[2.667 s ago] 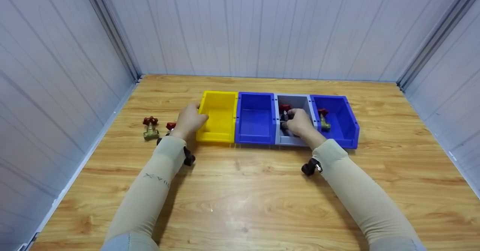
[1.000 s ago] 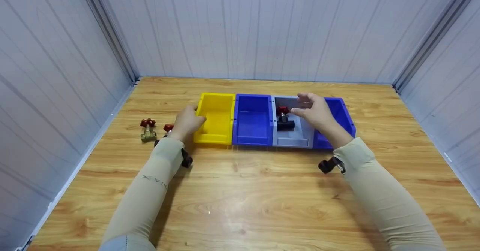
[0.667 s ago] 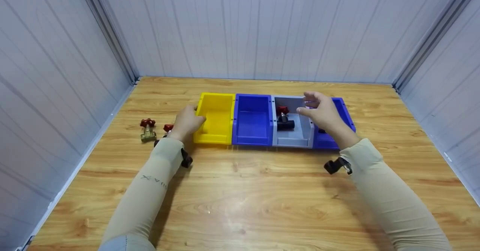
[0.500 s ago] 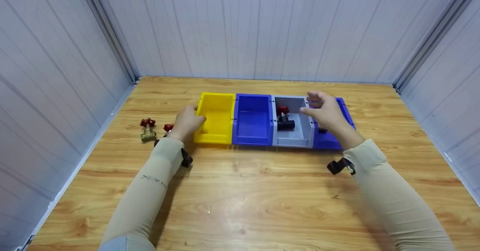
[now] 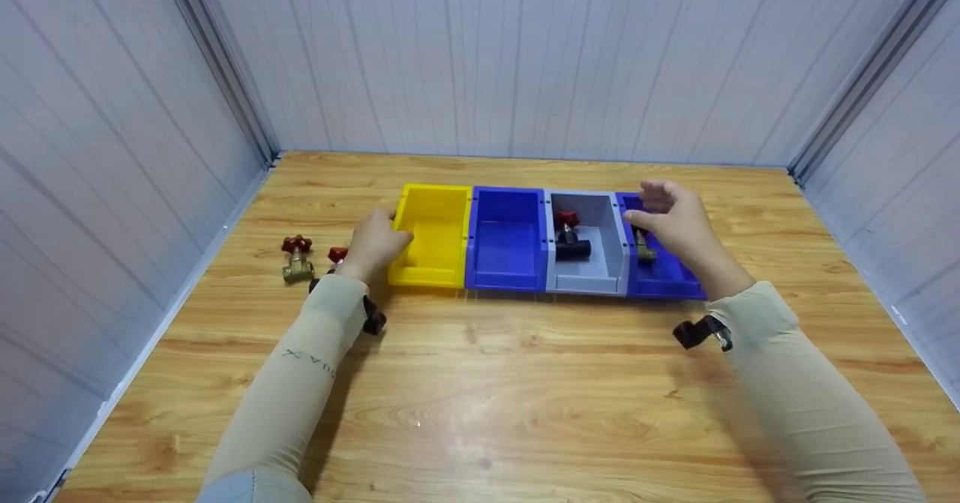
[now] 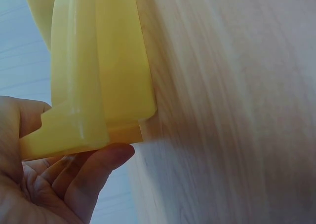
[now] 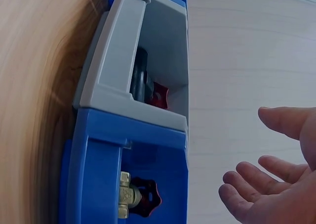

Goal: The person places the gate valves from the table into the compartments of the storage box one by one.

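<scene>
My left hand [image 5: 379, 244] grips the left wall of the yellow bin [image 5: 433, 236]; the left wrist view shows thumb and fingers on either side of that wall. Over the right-hand blue bin [image 5: 671, 281] hovers my right hand [image 5: 682, 221], fingers spread and holding nothing. Beneath it a brass valve with a red handwheel [image 5: 643, 249] lies in that bin, partly covered by the hand in the head view. In the grey bin [image 5: 609, 274] sits a black-bodied valve [image 5: 574, 248], its red handwheel toward the back. The other blue bin [image 5: 506, 248] stands between yellow and grey.
On the table left of the bins lies another brass valve [image 5: 298, 269] with a red handwheel. A further red handwheel [image 5: 338, 254] shows beside the left wrist, the rest hidden. White panel walls [image 5: 480, 60] enclose the table [image 5: 480, 383] at the back and sides.
My right hand let go of the black-bodied valve in the grey bin, rose and moved right over the right-hand blue bin. The left hand stays on the yellow bin.
</scene>
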Action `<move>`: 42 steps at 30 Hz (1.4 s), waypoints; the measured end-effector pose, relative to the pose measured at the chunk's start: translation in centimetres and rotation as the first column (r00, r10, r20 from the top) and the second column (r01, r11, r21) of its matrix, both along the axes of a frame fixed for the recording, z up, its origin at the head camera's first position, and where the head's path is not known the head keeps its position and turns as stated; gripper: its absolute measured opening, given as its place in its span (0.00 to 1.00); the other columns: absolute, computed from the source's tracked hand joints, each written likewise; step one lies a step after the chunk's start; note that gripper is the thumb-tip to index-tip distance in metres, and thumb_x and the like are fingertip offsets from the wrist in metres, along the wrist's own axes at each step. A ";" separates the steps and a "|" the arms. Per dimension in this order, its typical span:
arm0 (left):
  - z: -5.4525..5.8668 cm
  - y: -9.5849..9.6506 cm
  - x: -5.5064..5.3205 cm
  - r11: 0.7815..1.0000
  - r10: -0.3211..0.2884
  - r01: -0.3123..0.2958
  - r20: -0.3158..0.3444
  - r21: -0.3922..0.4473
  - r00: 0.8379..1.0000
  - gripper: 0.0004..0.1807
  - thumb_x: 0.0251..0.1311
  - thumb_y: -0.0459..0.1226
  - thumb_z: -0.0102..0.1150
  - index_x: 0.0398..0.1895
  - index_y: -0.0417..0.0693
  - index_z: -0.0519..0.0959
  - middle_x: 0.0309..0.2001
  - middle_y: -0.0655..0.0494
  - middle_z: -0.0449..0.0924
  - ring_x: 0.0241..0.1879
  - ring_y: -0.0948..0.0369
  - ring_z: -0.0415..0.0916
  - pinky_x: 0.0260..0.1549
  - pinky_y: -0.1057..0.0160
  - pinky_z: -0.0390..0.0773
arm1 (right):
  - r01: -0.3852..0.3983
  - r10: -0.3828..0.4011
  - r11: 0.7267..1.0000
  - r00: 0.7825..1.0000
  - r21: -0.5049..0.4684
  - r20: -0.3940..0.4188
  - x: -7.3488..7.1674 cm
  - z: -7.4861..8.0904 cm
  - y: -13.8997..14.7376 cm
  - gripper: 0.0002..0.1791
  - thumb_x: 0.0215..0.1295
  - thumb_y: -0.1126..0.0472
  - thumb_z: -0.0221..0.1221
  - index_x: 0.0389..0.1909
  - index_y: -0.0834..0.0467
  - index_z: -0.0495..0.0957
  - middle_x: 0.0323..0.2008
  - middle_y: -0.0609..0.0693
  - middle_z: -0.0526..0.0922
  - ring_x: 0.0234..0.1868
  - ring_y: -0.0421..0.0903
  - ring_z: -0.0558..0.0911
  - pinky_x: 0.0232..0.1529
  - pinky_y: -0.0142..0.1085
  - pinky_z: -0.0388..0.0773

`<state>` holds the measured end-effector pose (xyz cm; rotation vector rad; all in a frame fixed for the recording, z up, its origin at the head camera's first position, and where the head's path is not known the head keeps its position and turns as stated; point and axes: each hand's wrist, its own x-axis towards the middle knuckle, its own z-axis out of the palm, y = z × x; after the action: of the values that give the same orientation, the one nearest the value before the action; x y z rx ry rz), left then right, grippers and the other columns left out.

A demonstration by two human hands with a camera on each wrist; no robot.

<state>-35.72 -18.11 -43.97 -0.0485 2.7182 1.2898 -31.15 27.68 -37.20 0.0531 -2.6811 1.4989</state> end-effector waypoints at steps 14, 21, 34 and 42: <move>0.0 0.0 -0.1 1.000 0.001 -0.001 -0.015 -0.015 1.000 0.31 0.77 0.37 0.54 0.80 0.38 0.68 0.70 0.40 0.77 0.60 0.49 0.75 0.66 0.46 0.78 | 0.066 -0.068 0.997 0.997 0.041 0.037 -0.4 -0.2 3.5 0.39 0.75 0.63 0.66 0.81 0.70 0.62 0.76 0.72 0.71 0.78 0.67 0.71 0.80 0.59 0.66; 0.0 0.0 -0.2 0.999 -0.009 0.008 -0.042 -0.034 0.999 0.31 0.76 0.37 0.55 0.80 0.37 0.69 0.69 0.38 0.78 0.58 0.48 0.76 0.64 0.46 0.79 | 0.095 -0.097 0.995 0.994 0.032 0.041 -0.6 -0.8 5.1 0.39 0.75 0.64 0.66 0.80 0.72 0.62 0.77 0.72 0.70 0.79 0.67 0.69 0.80 0.58 0.65; -0.1 -0.1 -0.2 0.999 -0.020 0.019 -0.036 -0.031 0.999 0.34 0.75 0.38 0.55 0.82 0.38 0.67 0.73 0.39 0.76 0.62 0.49 0.77 0.65 0.47 0.80 | 0.158 -0.159 0.987 0.980 0.018 0.120 -1.2 -2.6 7.3 0.40 0.76 0.65 0.64 0.82 0.71 0.59 0.79 0.72 0.66 0.81 0.67 0.67 0.80 0.58 0.66; 0.0 -0.1 -0.1 1.000 -0.014 0.014 -0.012 -0.023 1.000 0.34 0.76 0.37 0.54 0.82 0.38 0.65 0.74 0.39 0.75 0.61 0.49 0.76 0.64 0.48 0.79 | 0.171 -0.171 0.985 0.974 0.017 0.147 -1.4 -3.8 8.1 0.43 0.75 0.65 0.64 0.84 0.70 0.55 0.81 0.72 0.63 0.81 0.68 0.66 0.79 0.59 0.68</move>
<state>-35.84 -18.25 -43.98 -0.0240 2.7389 1.2589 -32.51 35.81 -41.04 -0.2931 -2.7180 1.5002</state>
